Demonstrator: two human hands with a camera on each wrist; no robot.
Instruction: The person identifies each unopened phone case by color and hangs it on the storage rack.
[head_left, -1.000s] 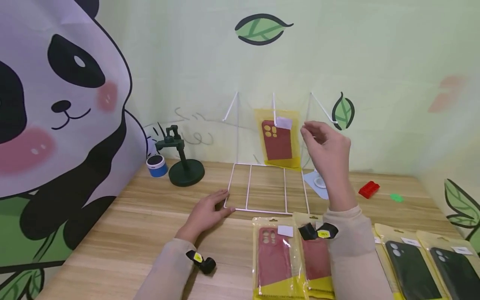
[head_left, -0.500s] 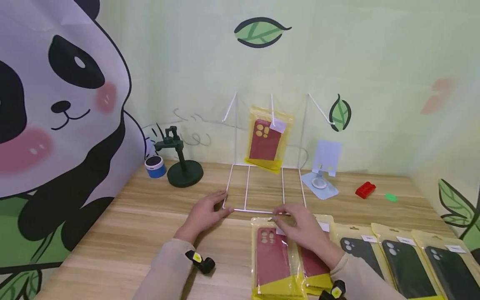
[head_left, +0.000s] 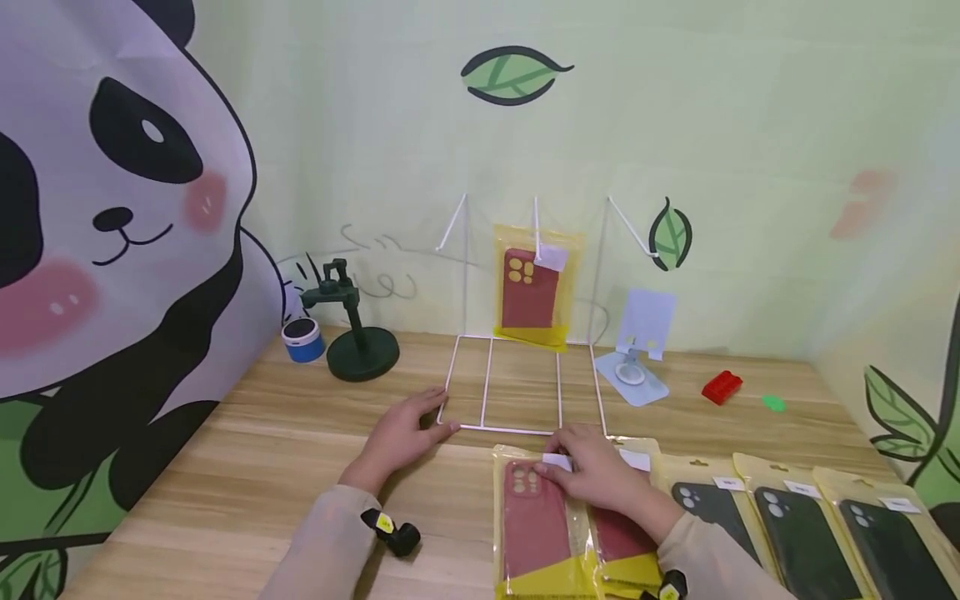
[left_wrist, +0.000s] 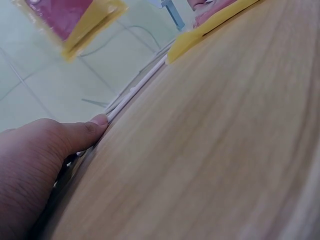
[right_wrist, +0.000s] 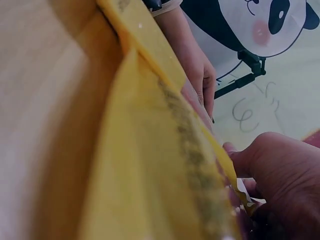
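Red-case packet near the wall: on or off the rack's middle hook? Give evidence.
On: the packet hangs upright above the table, with the middle hook showing in front of it.

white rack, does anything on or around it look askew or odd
Nothing on the white rack looks damaged, and the packet on its middle hook hangs nearly straight. The odd part is behind: thin scribbled lines on the wall near the dark stand, unlike the bold printed leaves.

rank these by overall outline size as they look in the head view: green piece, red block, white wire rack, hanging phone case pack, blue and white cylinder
1. White wire rack
2. Hanging phone case pack
3. Blue and white cylinder
4. Red block
5. Green piece
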